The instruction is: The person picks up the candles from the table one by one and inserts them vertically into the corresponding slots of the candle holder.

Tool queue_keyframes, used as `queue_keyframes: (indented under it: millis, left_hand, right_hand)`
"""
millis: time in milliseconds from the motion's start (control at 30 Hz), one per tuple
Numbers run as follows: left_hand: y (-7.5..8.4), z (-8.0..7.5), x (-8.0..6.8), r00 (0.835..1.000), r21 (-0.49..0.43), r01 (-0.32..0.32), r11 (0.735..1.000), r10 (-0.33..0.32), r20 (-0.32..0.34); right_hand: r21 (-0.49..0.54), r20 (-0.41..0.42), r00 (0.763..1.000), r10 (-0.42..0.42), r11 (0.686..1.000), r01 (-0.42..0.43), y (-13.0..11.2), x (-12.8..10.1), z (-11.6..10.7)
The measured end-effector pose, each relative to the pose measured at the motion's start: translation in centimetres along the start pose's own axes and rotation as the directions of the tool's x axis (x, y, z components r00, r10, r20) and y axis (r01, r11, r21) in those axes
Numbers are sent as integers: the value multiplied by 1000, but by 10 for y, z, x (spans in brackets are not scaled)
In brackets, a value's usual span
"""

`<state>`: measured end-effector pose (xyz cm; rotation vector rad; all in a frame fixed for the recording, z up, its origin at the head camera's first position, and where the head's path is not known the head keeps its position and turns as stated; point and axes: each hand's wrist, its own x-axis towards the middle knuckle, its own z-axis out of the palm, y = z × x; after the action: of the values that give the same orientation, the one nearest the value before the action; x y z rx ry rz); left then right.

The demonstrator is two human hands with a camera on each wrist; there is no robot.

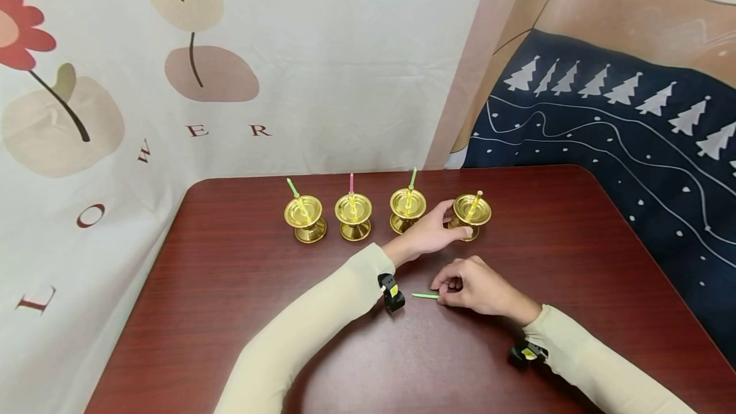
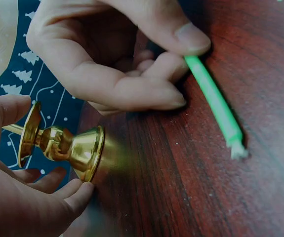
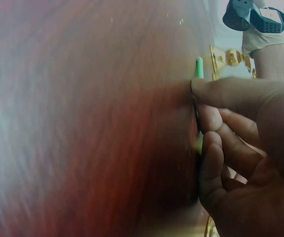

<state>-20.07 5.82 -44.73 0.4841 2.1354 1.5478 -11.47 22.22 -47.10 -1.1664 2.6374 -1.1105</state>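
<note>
My left hand (image 1: 430, 234) holds the rightmost brass candle holder (image 1: 473, 211), thumb in front and fingers behind. That holder stands upright, its central stem bare of any candle. In the left wrist view, the left fingers (image 2: 75, 197) reach along the holder's base (image 2: 87, 153). Nearer the front, my right hand (image 1: 478, 287) pinches one end of a thin green candle (image 1: 425, 296) between thumb and fingers, low over the table. The candle's wick end (image 2: 238, 148) points away from the right hand. Part of the candle (image 3: 199, 68) is hidden by the fingers in the right wrist view.
Left of the held holder stand three more brass holders in a row: one with a green candle (image 1: 413, 177), one with a pink candle (image 1: 352, 183), one with a tilted green candle (image 1: 292, 186). The dark red table (image 1: 230, 260) meets a printed cloth (image 1: 345, 82) behind.
</note>
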Motion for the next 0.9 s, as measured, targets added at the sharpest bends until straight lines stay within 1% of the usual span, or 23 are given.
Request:
queue_keyframes:
  millis: [133, 200, 300, 400, 500, 633, 767, 900]
  left_hand:
    - [0, 2, 5, 1000, 6, -14, 1000, 14, -14]
    - [1, 2, 7, 1000, 6, -24, 1000, 24, -20]
    - [1, 3, 10, 999, 14, -31, 999, 31, -32]
    - [0, 3, 12, 999, 16, -34, 999, 35, -36]
    - [0, 2, 13, 999, 39, -34, 999, 36, -35]
    - [0, 2, 14, 999, 56, -40, 998, 41, -30]
    - [0, 2, 14, 999, 62, -48, 997, 49, -17]
    - [0, 3, 15, 998, 75, -59, 995, 60, -8]
  right_hand:
    - [-19, 55, 998, 30, 999, -29, 2, -2, -10]
    - [-24, 71, 997, 24, 999, -23, 5, -5, -14]
    - [-36, 70, 997, -26, 999, 29, 13, -10, -22]
    - [-62, 41, 994, -98, 993, 100, 21, -15, -31]
    - [-93, 9, 991, -132, 987, 133, 28, -19, -42]
    - [-120, -16, 994, -111, 987, 109, 35, -24, -59]
    - [-151, -48, 997, -57, 987, 49, 39, -26, -74]
    - [-179, -102, 995, -3, 984, -15, 42, -23, -89]
